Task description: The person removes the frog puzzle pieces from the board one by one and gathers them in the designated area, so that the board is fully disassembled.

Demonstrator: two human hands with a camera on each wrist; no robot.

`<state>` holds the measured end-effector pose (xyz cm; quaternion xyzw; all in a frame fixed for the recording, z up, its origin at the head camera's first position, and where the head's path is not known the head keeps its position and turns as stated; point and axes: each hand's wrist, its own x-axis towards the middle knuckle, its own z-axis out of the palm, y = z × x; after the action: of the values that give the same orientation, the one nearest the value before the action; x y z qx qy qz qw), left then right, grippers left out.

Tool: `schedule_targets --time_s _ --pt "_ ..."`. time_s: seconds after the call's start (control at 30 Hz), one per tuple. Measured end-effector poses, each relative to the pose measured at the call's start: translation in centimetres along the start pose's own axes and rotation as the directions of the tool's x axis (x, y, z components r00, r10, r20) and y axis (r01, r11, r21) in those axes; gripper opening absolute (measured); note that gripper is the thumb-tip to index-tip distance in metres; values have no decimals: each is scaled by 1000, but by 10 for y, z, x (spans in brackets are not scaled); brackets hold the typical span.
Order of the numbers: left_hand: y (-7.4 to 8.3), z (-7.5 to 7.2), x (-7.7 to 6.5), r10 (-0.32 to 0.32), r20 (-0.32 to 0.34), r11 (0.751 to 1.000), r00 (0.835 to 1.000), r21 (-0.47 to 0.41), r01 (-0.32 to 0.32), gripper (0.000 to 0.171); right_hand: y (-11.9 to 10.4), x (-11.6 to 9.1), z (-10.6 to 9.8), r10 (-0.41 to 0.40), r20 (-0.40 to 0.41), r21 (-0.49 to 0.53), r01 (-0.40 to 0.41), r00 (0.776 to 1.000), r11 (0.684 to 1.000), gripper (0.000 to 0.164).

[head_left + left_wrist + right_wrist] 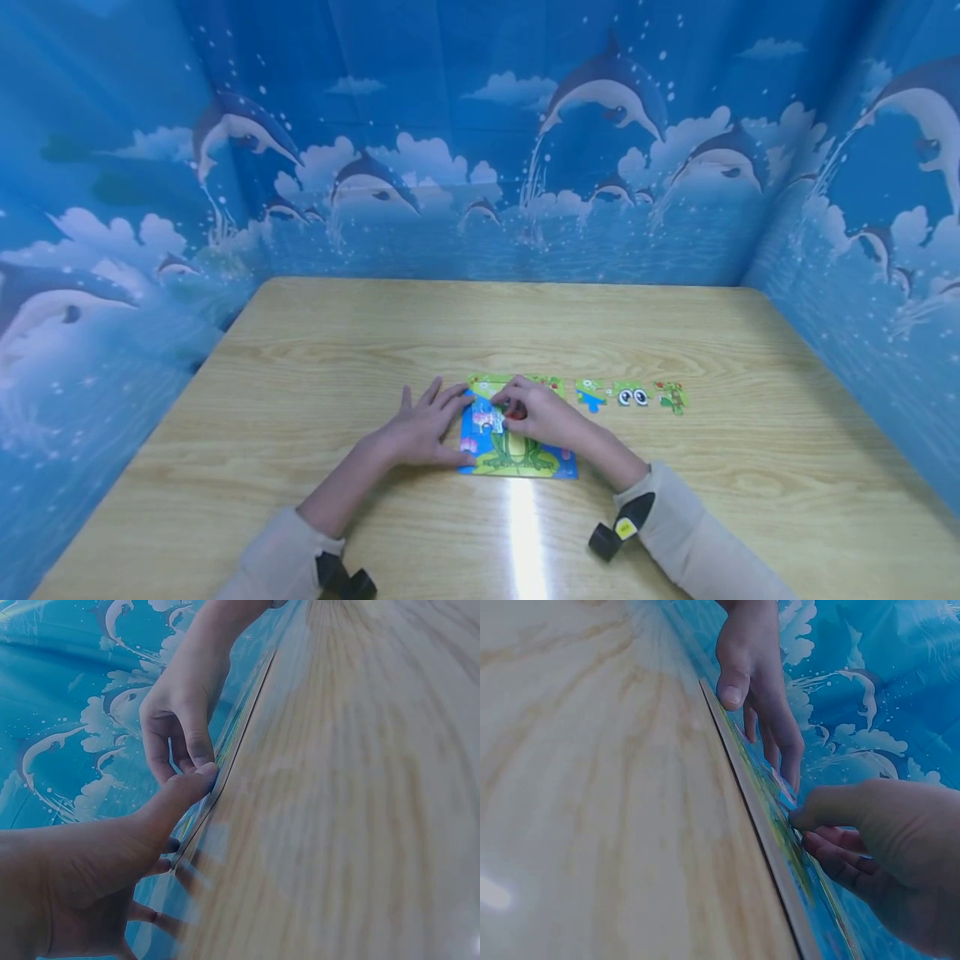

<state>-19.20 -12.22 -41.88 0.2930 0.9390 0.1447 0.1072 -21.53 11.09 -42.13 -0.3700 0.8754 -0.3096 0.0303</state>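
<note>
A frog jigsaw puzzle [517, 460] lies on the table, its lower part showing a green frog on blue. My left hand [423, 429] rests at its left edge, fingers spread, the thumb on the lower left border. My right hand [546, 417] is over the middle of the puzzle, thumb and fingertips pinching a blue and pink puzzle piece [486, 417]. In the right wrist view the thumb and curled fingers of my right hand [885, 855] meet close over the picture. The right hand hides part of the puzzle's upper middle.
To the right of the puzzle, three loose pieces lie in a row: a blue and green piece [592, 395], a piece with two eyes [632, 395] and a piece with a tree [672, 397]. A dolphin-print curtain [450, 225] surrounds the wooden table [360, 333].
</note>
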Motion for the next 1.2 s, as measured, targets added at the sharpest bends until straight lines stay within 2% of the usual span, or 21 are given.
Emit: schedule_targets --time_s 0.17,0.3,0.6,1.03,1.2 --pt "1 0 0 1 -1 1000 1000 3 -1 92 -1 -1 -4 6 -9 1 -6 1000 1000 31" --pt "3 -1 0 1 -1 1000 1000 6 -1 92 -4 -3 -10 49 2 25 -49 999 998 32" --pt "1 0 -2 10 33 1000 999 -11 -10 96 -1 -13 -24 99 -15 46 -98 995 994 28" --pt "-1 -3 -6 45 54 998 998 -52 -42 97 13 -49 -45 145 -55 52 -143 988 988 29" --pt "-3 -4 -6 55 67 998 996 -24 -54 92 21 -64 -54 154 -90 35 -151 984 988 30"
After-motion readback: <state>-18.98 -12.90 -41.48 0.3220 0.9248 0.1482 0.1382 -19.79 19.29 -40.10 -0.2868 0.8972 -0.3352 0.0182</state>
